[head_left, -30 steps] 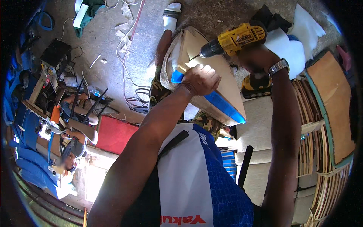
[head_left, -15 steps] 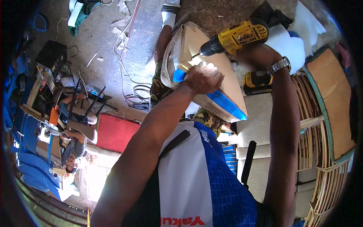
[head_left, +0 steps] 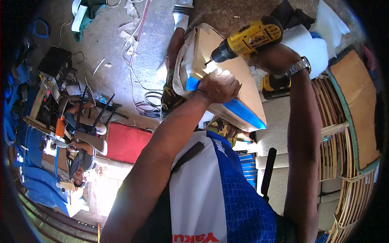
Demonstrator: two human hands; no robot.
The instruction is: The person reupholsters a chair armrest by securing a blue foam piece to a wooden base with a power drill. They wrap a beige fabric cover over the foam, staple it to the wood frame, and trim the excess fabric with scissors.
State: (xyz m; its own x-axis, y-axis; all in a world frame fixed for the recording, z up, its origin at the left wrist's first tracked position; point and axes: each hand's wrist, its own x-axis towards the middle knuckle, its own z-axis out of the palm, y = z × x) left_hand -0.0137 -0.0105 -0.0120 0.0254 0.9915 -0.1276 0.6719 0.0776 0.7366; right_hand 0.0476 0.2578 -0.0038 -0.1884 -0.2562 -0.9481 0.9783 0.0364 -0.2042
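A yellow and black cordless drill point(head_left: 252, 39) is gripped in my right hand point(head_left: 277, 59), which has a metal watch at the wrist. Its chuck points left, and the dark bit hangs close to the face of a long tan board-faced piece point(head_left: 243, 77) with blue edging; whether the tip touches cannot be told. My left hand point(head_left: 221, 86) is closed in a fist on the same piece, over its near blue edge, just below the bit. What lies inside those fingers is hidden. Clear plastic point(head_left: 183, 67) covers the piece's left end.
Coiled cable point(head_left: 148, 103) lies on the concrete floor to the left. Grey cushions point(head_left: 273, 125) and stacked wooden slats point(head_left: 342, 150) stand at the right, beside a brown panel point(head_left: 354, 109). White padding point(head_left: 306, 46) lies beyond my right hand. Another person point(head_left: 83, 158) sits at far left.
My right hand and the drill have shifted slightly left and down, with the bit a little lower over the board face. My left hand has stayed in nearly the same place.
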